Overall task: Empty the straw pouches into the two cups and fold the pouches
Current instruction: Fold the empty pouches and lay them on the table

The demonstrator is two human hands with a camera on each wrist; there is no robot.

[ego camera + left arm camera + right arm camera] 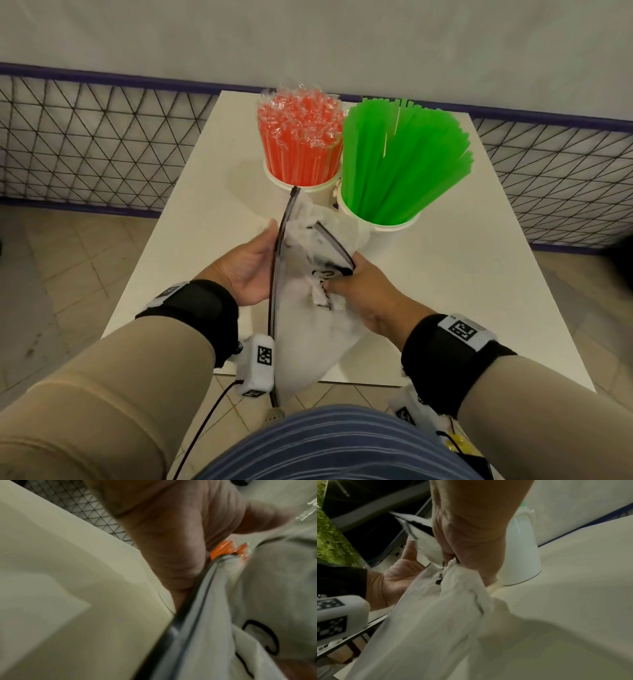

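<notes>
A limp white pouch (305,335) with a black zip edge hangs between my hands above the near part of the white table (462,274). My right hand (363,291) grips its bunched middle, seen up close as crumpled fabric (436,615) under the fist (471,534). My left hand (253,263) lies flat against the zip edge (188,608), palm showing, fingers straight and partly hidden behind the pouch. Behind stand two white cups: the left cup (318,192) is packed with wrapped red straws (301,144), the right cup (390,233) with green straws (400,157).
A black wire-mesh fence (85,144) runs behind and beside the table. The table's near edge (359,382) is just under my wrists, with tiled floor (68,257) to the left. A thin cable (205,421) hangs from the left wrist unit.
</notes>
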